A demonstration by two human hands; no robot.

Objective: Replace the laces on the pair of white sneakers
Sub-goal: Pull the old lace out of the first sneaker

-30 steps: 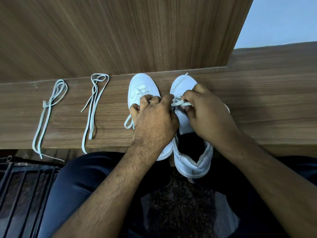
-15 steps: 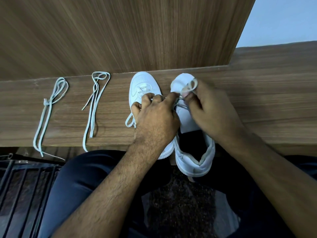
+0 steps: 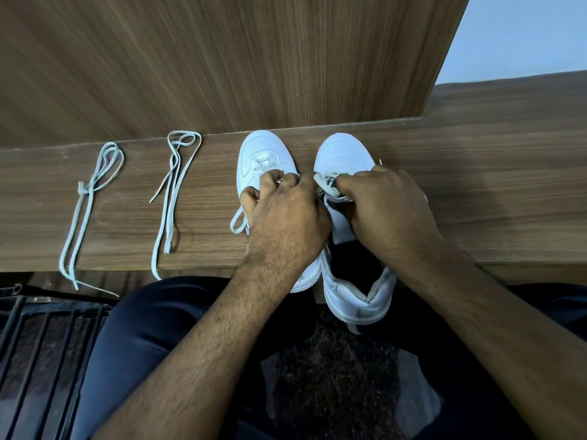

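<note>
Two white sneakers stand side by side on a wooden ledge, toes against the wall: the left sneaker [image 3: 260, 150] still laced, the right sneaker [image 3: 341, 154] with its tongue and collar open toward me. My left hand [image 3: 286, 217] lies over the left sneaker's laces, fingers curled, reaching to the right sneaker's lace [image 3: 322, 182]. My right hand [image 3: 384, 204] pinches that lace near the front eyelets. Which strand the left fingers hold is hidden.
Two loose pale laces lie on the wooden ledge [image 3: 476, 198] to the left: a knotted lace [image 3: 85, 198] and an untied lace [image 3: 173, 192], ends hanging over the front edge. A wood panel rises behind. My dark-trousered legs and a metal grate [image 3: 38, 360] are below.
My right hand has come down from above the right sneaker's toe, where it held up a loop of lace, to the eyelets. The left hand stays roughly in place.
</note>
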